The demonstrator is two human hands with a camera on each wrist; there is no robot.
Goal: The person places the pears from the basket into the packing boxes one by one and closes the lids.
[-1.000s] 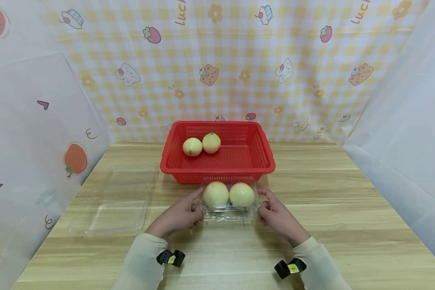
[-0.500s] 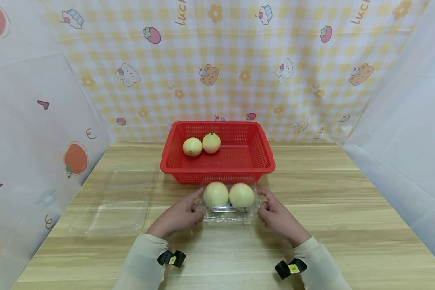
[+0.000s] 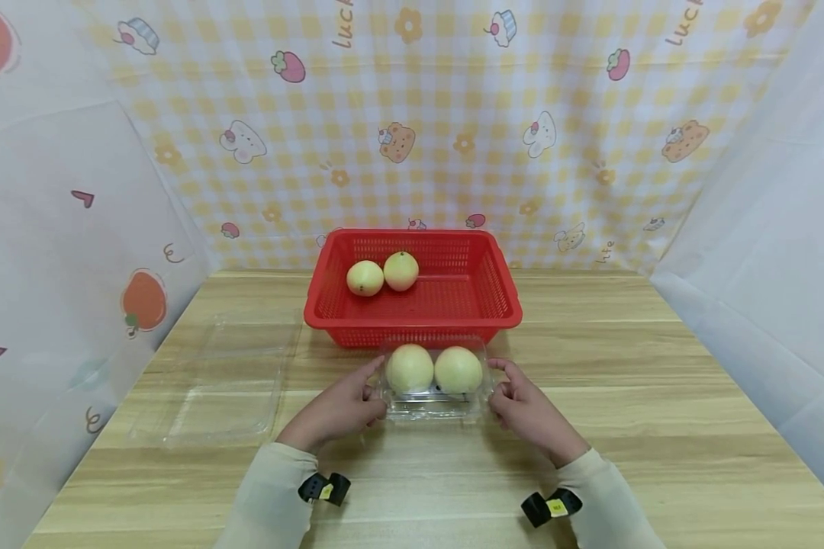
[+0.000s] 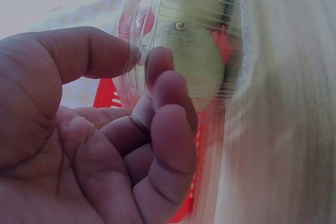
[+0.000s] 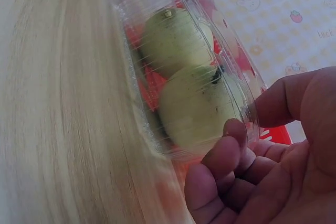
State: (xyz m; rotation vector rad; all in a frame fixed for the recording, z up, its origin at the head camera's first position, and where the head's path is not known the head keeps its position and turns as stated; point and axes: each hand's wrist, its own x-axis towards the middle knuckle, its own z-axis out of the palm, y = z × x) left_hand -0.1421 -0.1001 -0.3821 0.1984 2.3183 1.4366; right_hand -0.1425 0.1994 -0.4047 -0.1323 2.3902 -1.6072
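Observation:
In the head view, a clear plastic clamshell box [image 3: 429, 409] lies on the table before the red basket, with two round, pale yellow-green fruits [image 3: 410, 369] side by side inside. My left hand [image 3: 336, 409] pinches the box's left end by the rim, index finger stretched along its side. At the right end, my right hand [image 3: 532, 415] does the same. The left wrist view shows the thumb [image 4: 107, 53] and curled fingertips meeting at the clear rim. Similarly, the right wrist view has thumb and fingers on the edge of the ribbed box [image 5: 137, 72].
Behind the box stands a red plastic basket [image 3: 412, 323], holding two more yellowish fruits [image 3: 365, 279] in its left half. A second clear plastic box [image 3: 226, 393] lies opened out on the left of the wooden table [image 3: 645, 457]. A patterned cloth [image 3: 453, 99] hangs behind.

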